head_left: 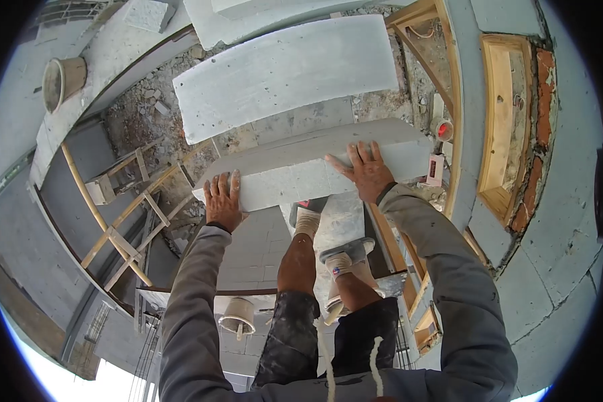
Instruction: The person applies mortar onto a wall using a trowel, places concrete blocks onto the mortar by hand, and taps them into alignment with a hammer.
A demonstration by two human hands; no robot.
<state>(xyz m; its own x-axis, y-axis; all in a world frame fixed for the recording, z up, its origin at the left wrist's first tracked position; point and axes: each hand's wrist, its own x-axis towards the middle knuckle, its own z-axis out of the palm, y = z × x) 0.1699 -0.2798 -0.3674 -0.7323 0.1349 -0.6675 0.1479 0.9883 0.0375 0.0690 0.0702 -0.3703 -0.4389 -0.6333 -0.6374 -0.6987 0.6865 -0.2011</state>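
Left hand [224, 201] and right hand [367, 175] against block [295, 175], grip unclenched, slab [288, 70] beyond, bucket [72, 75] leftward.

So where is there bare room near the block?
Bare: the pale slab beyond the block, left of the wooden frame; also the block between left hand and right hand. Crowded: the left side, with wooden bars and rubble; nearer the body, the feet.

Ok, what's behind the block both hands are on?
Behind the block lie a long pale slab and, to its left, rubble; whatever the block itself covers can't be seen.
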